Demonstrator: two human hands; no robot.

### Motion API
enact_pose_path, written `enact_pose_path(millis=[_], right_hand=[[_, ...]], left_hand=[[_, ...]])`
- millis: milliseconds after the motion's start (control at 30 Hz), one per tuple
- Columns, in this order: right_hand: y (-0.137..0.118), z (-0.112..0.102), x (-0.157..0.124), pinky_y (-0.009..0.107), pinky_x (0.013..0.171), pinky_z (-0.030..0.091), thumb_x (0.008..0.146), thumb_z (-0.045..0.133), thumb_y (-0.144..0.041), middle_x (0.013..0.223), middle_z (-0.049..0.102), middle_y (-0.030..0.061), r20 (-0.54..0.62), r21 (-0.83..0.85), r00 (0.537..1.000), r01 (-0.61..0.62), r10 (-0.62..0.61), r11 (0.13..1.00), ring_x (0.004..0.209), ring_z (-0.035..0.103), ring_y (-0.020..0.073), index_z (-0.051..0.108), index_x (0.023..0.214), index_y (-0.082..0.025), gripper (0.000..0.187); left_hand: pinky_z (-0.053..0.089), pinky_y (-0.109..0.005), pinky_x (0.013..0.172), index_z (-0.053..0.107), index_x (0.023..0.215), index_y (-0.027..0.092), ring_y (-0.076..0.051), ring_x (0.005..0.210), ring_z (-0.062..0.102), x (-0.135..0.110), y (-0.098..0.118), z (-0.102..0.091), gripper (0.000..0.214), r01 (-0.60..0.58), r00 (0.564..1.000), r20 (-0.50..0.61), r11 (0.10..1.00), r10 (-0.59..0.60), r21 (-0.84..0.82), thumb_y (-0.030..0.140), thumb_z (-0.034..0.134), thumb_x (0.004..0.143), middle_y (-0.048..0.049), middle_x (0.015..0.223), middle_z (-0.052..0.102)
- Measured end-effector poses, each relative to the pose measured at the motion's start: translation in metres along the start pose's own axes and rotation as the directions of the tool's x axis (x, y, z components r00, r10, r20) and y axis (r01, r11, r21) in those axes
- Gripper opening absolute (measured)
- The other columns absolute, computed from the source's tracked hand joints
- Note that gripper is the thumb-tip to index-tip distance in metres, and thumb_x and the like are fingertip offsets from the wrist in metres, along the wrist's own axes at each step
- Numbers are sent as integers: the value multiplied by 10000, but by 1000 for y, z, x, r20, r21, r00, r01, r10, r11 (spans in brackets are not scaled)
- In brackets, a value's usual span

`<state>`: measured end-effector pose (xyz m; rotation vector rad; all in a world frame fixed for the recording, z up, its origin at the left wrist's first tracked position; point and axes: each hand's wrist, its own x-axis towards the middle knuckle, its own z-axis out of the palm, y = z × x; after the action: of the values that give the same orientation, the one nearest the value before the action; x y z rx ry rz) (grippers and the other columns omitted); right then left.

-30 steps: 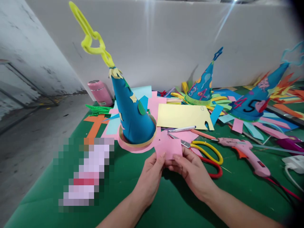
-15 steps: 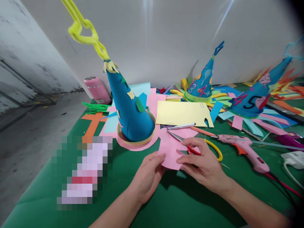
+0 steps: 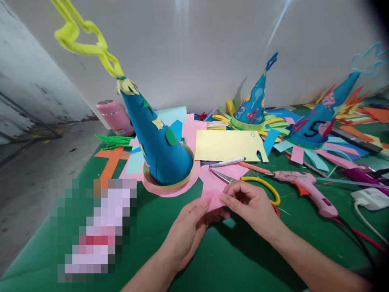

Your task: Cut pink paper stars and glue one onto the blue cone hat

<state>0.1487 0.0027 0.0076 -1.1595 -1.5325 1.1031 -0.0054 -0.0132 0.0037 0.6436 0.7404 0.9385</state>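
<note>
Between my two hands is a small piece of pink paper (image 3: 212,199), gripped at its near edges. My left hand (image 3: 191,227) is closed on its left side, thumb on top and fingers underneath. The right hand (image 3: 249,205) pinches the right side between thumb and fingers. Just beyond lie scissors (image 3: 267,184) with a yellow and a red handle, partly hidden by my right hand. Their blades rest on more pink paper (image 3: 209,174), beside a white pen (image 3: 227,162). To the left stands a blue cone hat (image 3: 164,150) with a pink brim and a yellow pipe-cleaner chain.
Behind lies a yellow sheet (image 3: 227,146). Two decorated cone hats (image 3: 251,105) (image 3: 319,117) stand at the back right. A pink glue gun (image 3: 316,190) with its cord and a white plug (image 3: 370,198) lie right. A pink flask (image 3: 115,117) stands back left; a blurred-out patch covers something front left.
My right hand has shifted its grip and now pinches the paper's edge, bending it. More left-hand fingers show beneath the paper. The whole view has shifted slightly.
</note>
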Motion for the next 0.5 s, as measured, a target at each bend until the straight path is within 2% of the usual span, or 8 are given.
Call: enact_pose_path(millis=[167, 367, 433, 500], right_hand=[[-7, -2, 4, 231, 451, 349, 729, 622, -327, 497, 559, -29, 44, -34, 997, -64, 65, 997, 463, 471, 107, 540, 601, -184, 209], [-4, 0, 6, 236, 507, 380, 724, 630, -290, 575, 547, -18, 20, -71, 999, -37, 39, 997, 545, 475, 114, 545, 608, -178, 182], [-2, 1, 5, 258, 581, 412, 707, 649, -292, 687, 570, 0, 18, -31, 1000, -17, 18, 999, 638, 506, 136, 554, 695, -186, 143], [2, 2, 3, 282, 656, 423, 678, 683, -285, 787, 572, 8, 20, 26, 1000, -23, 23, 999, 729, 516, 155, 540, 874, -208, 254]], left_hand=[[382, -377, 851, 675, 888, 116, -221, 843, 571, 0, -1, -1, 232, -45, 999, 17, 999, 44, 30, 236, 490, 815, -98, 864, 664], [401, -335, 822, 681, 854, 132, -184, 791, 576, 1, -2, -1, 161, -63, 996, -51, 988, 71, 142, 214, 567, 776, -76, 802, 680], [416, -321, 811, 688, 836, 126, -177, 776, 587, 2, 0, 0, 166, -58, 996, -62, 992, 65, 109, 217, 561, 781, -80, 815, 685], [425, -304, 814, 689, 853, 128, -169, 785, 598, 2, 3, 0, 169, -54, 996, -71, 997, 58, 49, 209, 559, 784, -80, 830, 692]])
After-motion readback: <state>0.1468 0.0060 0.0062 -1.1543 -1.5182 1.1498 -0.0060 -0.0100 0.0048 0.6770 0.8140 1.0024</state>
